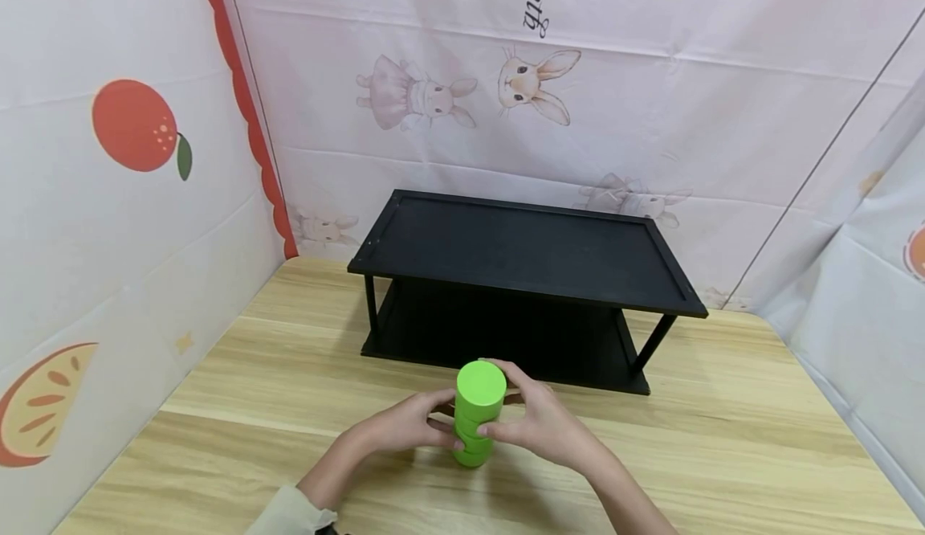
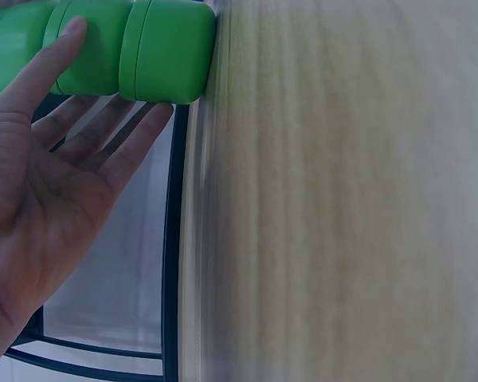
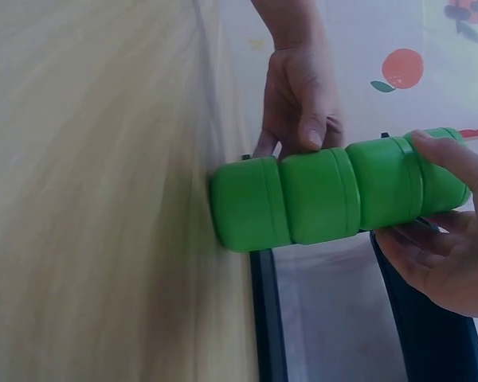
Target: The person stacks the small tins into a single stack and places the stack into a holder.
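Several small round green containers stand one on another as an upright stack on the wooden table, in front of a black shelf. My right hand grips the upper part from the right, thumb on the near side and fingers behind. From the left, my left hand holds the stack lower down, its thumb against the near side. In the left wrist view the bottom container meets the tabletop, and the left fingers lie along the far side. The seams between the containers show clearly in the right wrist view.
A two-level black shelf stands at the back of the wooden table. Behind it hangs a pink cloth with rabbit prints. A white cloth with fruit prints borders the left side, and another hangs at the right.
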Action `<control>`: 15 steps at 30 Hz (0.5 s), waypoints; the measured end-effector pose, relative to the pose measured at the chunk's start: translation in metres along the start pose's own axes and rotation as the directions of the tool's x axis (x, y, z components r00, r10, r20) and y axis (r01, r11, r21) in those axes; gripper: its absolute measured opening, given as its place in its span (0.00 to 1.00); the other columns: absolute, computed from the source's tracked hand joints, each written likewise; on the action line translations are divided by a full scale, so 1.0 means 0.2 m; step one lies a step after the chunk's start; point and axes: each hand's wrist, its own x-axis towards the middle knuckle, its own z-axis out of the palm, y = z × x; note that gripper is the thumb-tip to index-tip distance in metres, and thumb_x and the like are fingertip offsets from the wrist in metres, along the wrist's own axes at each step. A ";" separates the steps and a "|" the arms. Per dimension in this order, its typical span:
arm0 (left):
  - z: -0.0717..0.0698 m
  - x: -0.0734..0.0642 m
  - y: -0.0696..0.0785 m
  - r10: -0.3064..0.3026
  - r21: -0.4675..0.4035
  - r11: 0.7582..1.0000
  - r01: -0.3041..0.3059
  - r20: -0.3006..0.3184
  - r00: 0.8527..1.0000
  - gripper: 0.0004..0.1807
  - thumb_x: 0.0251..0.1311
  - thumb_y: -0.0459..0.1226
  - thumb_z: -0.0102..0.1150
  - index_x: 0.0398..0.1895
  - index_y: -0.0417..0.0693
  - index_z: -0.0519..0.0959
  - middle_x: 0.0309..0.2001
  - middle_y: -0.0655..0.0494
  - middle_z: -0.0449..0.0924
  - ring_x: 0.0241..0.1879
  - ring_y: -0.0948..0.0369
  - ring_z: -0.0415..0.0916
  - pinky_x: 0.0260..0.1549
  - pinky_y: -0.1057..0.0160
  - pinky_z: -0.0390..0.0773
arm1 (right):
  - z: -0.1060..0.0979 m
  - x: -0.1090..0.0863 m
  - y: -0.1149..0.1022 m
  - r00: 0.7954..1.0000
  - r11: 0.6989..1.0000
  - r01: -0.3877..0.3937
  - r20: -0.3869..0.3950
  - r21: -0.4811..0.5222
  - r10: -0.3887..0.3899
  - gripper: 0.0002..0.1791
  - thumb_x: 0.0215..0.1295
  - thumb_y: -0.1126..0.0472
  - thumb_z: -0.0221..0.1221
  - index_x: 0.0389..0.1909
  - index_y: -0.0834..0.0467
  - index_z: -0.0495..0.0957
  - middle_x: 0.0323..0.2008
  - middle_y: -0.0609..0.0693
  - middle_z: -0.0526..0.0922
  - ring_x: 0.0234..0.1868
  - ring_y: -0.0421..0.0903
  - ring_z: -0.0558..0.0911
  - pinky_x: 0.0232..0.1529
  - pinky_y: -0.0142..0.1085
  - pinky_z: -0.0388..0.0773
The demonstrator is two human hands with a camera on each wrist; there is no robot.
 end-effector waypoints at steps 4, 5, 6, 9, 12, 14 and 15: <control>0.00 0.00 0.00 -0.009 -0.004 1.000 0.009 0.001 1.000 0.26 0.51 0.31 0.66 0.55 0.47 0.70 0.52 0.57 0.72 0.54 0.58 0.68 0.48 0.66 0.73 | 0.02 0.01 0.02 1.000 1.000 -0.020 0.018 -0.008 0.020 0.38 0.50 0.56 0.69 0.62 0.55 0.63 0.50 0.44 0.74 0.50 0.44 0.74 0.49 0.43 0.74; 0.00 0.00 0.00 -0.011 -0.005 1.000 0.011 0.002 1.000 0.26 0.51 0.31 0.66 0.55 0.46 0.70 0.52 0.57 0.71 0.54 0.58 0.68 0.48 0.67 0.73 | 0.03 0.01 0.03 0.999 1.000 -0.028 0.024 -0.012 0.028 0.38 0.50 0.57 0.69 0.61 0.55 0.63 0.49 0.44 0.74 0.50 0.44 0.74 0.49 0.44 0.73; 0.00 0.00 0.00 -0.013 -0.004 1.000 0.013 0.003 1.000 0.26 0.51 0.32 0.66 0.55 0.46 0.70 0.52 0.57 0.72 0.54 0.58 0.68 0.48 0.67 0.73 | 0.03 0.01 0.03 0.999 0.999 -0.035 0.030 -0.016 0.035 0.38 0.49 0.57 0.69 0.61 0.56 0.63 0.49 0.44 0.75 0.49 0.45 0.74 0.49 0.44 0.73; -0.01 0.00 0.00 -0.014 0.002 1.000 0.014 0.004 1.000 0.26 0.51 0.32 0.66 0.55 0.46 0.70 0.51 0.57 0.72 0.54 0.58 0.68 0.48 0.67 0.73 | 0.05 0.01 0.05 0.997 0.998 -0.051 0.048 -0.021 0.052 0.38 0.49 0.58 0.70 0.61 0.57 0.63 0.48 0.44 0.75 0.49 0.45 0.74 0.49 0.45 0.73; -0.01 0.00 0.00 -0.012 0.013 1.000 0.012 0.001 1.000 0.26 0.51 0.32 0.66 0.55 0.46 0.70 0.51 0.57 0.72 0.54 0.58 0.68 0.48 0.67 0.73 | 0.06 0.01 0.08 0.996 0.998 -0.059 0.060 -0.020 0.060 0.39 0.49 0.58 0.69 0.62 0.58 0.62 0.49 0.45 0.75 0.49 0.46 0.74 0.49 0.46 0.73; 0.00 0.00 0.00 -0.011 0.018 1.000 0.011 0.000 1.000 0.26 0.51 0.32 0.66 0.54 0.46 0.70 0.51 0.57 0.72 0.54 0.58 0.68 0.48 0.67 0.73 | 0.06 0.01 0.09 0.996 0.998 -0.065 0.063 -0.013 0.065 0.39 0.49 0.58 0.69 0.62 0.58 0.62 0.49 0.46 0.75 0.50 0.46 0.74 0.49 0.46 0.73; 0.00 0.00 0.00 -0.011 0.019 1.000 0.011 0.000 1.000 0.26 0.51 0.32 0.66 0.54 0.46 0.70 0.51 0.57 0.72 0.54 0.58 0.68 0.48 0.67 0.73 | 0.06 0.01 0.09 0.996 0.998 -0.070 0.063 -0.010 0.070 0.39 0.49 0.58 0.69 0.62 0.59 0.62 0.49 0.46 0.75 0.50 0.47 0.74 0.49 0.46 0.73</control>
